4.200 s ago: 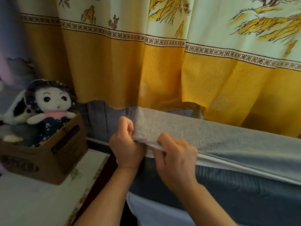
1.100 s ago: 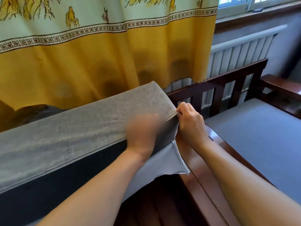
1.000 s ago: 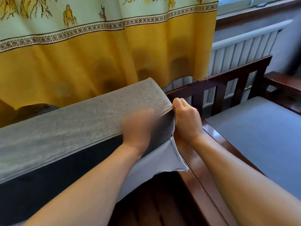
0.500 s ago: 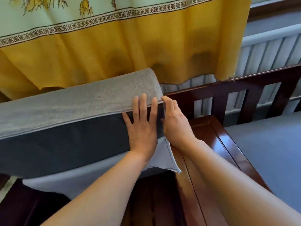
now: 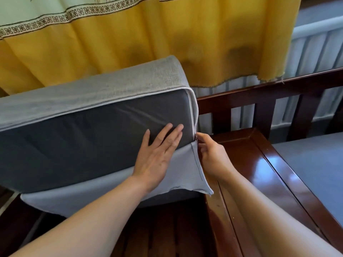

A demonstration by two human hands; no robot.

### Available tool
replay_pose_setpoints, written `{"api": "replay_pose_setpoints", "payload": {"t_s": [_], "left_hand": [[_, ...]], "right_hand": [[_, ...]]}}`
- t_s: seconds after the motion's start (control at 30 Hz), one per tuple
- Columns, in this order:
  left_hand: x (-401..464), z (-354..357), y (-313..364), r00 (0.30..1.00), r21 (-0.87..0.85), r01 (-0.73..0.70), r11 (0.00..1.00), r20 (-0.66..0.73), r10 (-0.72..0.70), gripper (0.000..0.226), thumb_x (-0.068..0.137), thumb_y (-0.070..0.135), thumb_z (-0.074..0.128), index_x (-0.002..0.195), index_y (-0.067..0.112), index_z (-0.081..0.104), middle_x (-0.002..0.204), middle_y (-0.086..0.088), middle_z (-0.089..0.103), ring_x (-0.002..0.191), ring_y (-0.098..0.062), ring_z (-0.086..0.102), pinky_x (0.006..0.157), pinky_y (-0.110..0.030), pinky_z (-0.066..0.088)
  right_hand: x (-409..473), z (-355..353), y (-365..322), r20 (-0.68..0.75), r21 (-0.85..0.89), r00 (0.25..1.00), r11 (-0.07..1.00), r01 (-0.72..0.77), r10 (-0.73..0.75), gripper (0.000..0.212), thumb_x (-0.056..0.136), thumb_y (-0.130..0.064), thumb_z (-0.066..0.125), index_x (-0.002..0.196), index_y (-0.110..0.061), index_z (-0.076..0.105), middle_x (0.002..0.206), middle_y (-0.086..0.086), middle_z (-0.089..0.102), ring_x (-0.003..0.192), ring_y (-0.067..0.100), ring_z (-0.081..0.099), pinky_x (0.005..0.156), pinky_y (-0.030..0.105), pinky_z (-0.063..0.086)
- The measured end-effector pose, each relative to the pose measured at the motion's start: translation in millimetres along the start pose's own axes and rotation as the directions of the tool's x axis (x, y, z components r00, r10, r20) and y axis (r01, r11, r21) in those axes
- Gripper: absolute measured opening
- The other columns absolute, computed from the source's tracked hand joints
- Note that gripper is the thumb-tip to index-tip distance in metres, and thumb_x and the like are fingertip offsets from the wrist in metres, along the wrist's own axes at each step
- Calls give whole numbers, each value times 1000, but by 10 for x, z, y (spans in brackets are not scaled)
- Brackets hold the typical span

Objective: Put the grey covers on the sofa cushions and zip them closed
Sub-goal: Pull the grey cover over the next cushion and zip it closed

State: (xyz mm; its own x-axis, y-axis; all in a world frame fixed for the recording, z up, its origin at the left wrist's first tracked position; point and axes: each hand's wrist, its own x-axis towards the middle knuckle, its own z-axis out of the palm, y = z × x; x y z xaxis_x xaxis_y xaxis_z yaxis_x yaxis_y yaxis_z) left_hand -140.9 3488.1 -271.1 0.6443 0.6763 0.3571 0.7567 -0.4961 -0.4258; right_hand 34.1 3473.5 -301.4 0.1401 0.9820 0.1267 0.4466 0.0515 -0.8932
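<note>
Grey cover (image 5: pixel 115 89) sits over the top of the dark sofa cushion (image 5: pixel 83 138), which stands on edge on the wooden sofa frame (image 5: pixel 259 164), loose flap hanging below. Left hand (image 5: pixel 157 156) lies open, flat on the cushion face. Right hand (image 5: pixel 211 156) pinches the zipper (image 5: pixel 195 115) at the corner seam.

Two bare hands (image 5: pixel 157 154), one dark grey foam cushion (image 5: pixel 83 141), one light grey fabric cover (image 5: pixel 92 95), one yellow patterned curtain (image 5: pixel 130 43).
</note>
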Motion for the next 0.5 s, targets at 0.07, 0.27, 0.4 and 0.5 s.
{"api": "replay_pose_setpoints", "payload": {"t_s": [0.07, 0.27, 0.4, 0.5], "left_hand": [[-16, 15, 26, 1000, -13, 25, 1000, 15, -25, 80, 69, 3, 45, 146, 15, 28, 154, 7, 3, 140, -17, 9, 104, -58, 27], [-17, 12, 61, 990, -22, 90, 996, 111, -87, 89, 77, 3, 52, 150, 23, 5, 147, 15, -32, 140, -12, -18, 111, -53, 6], [-18, -80, 49, 985, 6, 85, 996, 149, -85, 81, 82, 10, 50, 150, 22, 8, 153, 14, -23, 139, -11, -19, 111, -51, 9], [-21, -170, 25, 981, -11, 85, 996, 178, -82, 75, 84, 12, 48, 149, 21, 13, 155, 13, -18, 141, -9, -15, 110, -50, 11]], "right_hand": [[9, 34, 49, -20, 46, 1000, 999, -23, 24, 50, 94, 4, 40, 137, -21, 42, 130, 6, 56, 116, 19, 54, 95, 30, 48], [-38, 186, 112, 37, 1, 990, 990, -138, 138, 34, 94, -12, 53, 128, -12, 50, 119, 2, 60, 103, 17, 58, 72, 15, 43], [-104, 207, 66, 15, -54, 991, 990, -134, 135, 16, 92, -13, 57, 76, -12, 60, 73, 0, 59, 63, 9, 51, 51, 11, 36], [-172, 123, -51, 18, -48, 987, 986, -157, 158, 31, 95, -17, 51, 66, -6, 55, 61, 0, 50, 57, 13, 45, 47, 15, 33]]}}
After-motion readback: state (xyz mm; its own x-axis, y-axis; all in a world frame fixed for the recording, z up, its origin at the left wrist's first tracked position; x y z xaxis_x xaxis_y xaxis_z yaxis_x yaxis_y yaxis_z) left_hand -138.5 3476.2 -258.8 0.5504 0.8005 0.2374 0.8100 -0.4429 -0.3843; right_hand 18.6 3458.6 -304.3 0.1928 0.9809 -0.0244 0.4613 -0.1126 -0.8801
